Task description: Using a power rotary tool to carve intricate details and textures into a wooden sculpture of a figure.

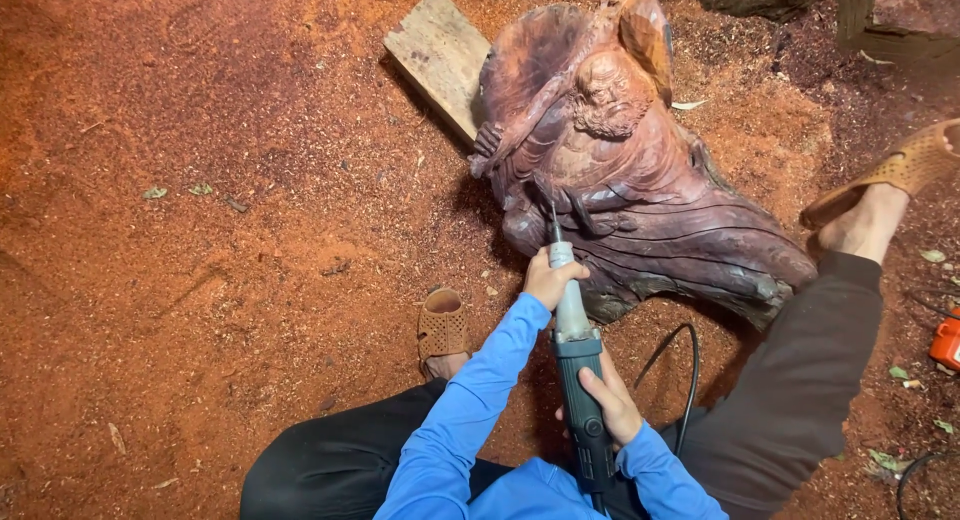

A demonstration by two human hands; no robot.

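A person sits on the sawdust-covered ground [200,280] with both arms in blue sleeves stretched forward toward a large reddish wood carving [620,180] of a bearded figure, which lies tilted on the ground straight ahead of them. The left hand [552,278] is furthest forward, just short of the carving's lower edge, its fingers wrapped closed around the silver neck of a die grinder [577,365]; the left forearm runs up at a slant from the lower middle of the view. The right hand [612,405] sits further back from the carving, closed around the grinder's dark green body with the thumb side uppermost and the wrist bent inward. The tool points up and away from the person, and its thin bit [553,223] meets the carving's surface at the dark folds below the figure's beard. A black cord [685,365] loops on the ground just to the right of the right hand, near the carving's base. The person's legs are spread to either side of the carving: the left foot in a tan perforated sandal [441,325] rests below and left of it, and the right foot in its own sandal [900,170] is raised to the carving's right. A weathered plank [440,55] lies behind the carving's upper left, partly tucked beneath it.
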